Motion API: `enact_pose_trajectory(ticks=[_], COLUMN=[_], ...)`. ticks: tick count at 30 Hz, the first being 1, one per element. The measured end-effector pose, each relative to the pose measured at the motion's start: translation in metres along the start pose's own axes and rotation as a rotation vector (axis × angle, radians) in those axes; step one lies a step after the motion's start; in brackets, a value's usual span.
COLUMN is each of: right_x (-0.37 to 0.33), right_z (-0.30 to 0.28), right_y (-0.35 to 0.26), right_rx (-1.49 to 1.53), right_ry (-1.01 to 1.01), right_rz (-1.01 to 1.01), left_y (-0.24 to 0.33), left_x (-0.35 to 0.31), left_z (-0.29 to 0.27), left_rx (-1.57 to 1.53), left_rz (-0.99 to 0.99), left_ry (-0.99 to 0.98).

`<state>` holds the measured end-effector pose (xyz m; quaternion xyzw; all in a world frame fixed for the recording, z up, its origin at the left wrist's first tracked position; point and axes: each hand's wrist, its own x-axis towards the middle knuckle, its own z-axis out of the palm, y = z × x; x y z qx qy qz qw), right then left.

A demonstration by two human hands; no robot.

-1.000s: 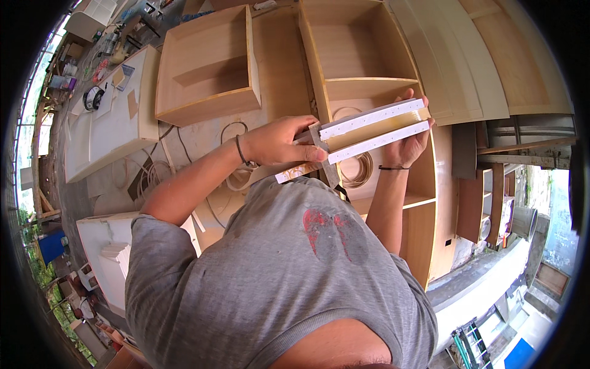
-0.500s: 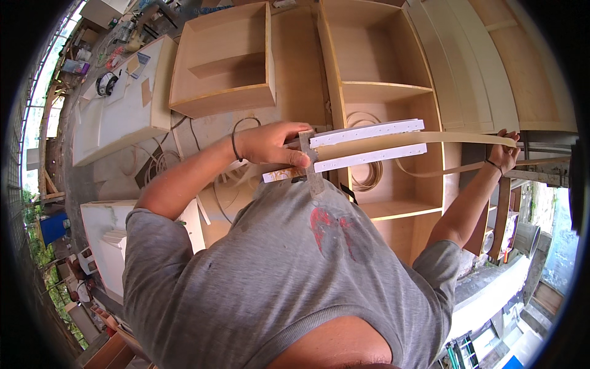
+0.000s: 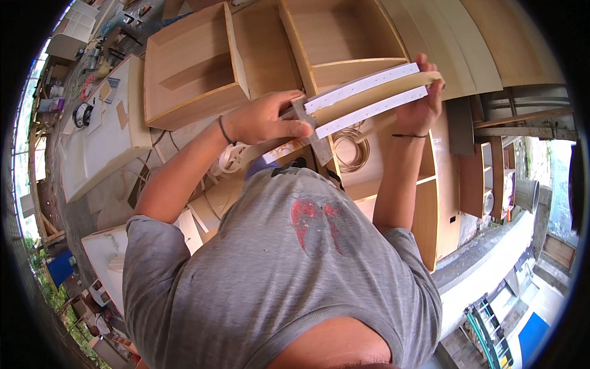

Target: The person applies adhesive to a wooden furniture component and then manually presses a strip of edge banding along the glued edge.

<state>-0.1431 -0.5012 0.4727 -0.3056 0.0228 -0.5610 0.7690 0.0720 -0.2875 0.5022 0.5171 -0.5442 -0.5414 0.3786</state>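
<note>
My left hand (image 3: 267, 120) is closed round the near end of a hand tool with two long white dotted rails (image 3: 372, 111) and a worn grey metal crosspiece (image 3: 311, 130). A beige edge-banding strip (image 3: 362, 99) runs between the rails. At their far end my right hand (image 3: 424, 101) pinches the strip, its fingers curled beside the rail tips. Below my left hand a short stained white-and-brown piece (image 3: 284, 149) sticks out from the tool. Part of the tool is hidden under my left palm.
Coiled banding (image 3: 351, 154) lies inside an open wooden cabinet (image 3: 307, 61) beneath the tool. Another open wooden box (image 3: 236, 58) stands left of it. A white panelled unit (image 3: 104, 141) is further left. Pale panels (image 3: 455, 49) lie at the far right.
My right hand has come in leftward and up to the rail ends along the strip. The tool has tilted, its far end rising. The view has shifted.
</note>
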Motion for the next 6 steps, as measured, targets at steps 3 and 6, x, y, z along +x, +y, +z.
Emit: enact_pose_trajectory(ticks=[3,6], right_x=[0.025,0.049], right_z=[-0.038,-0.074], right_y=[-0.046,-0.085], right_rx=[-0.066,-0.188], right_ry=[0.089,0.126], right_rz=[-0.136,-0.191], left_y=[0.003,-0.008], left_x=[-0.017,-0.035], left_z=[0.002,-0.004], left_rx=[0.013,0.024], left_rz=[0.03,-0.057], left_ry=[-0.042,-0.075])
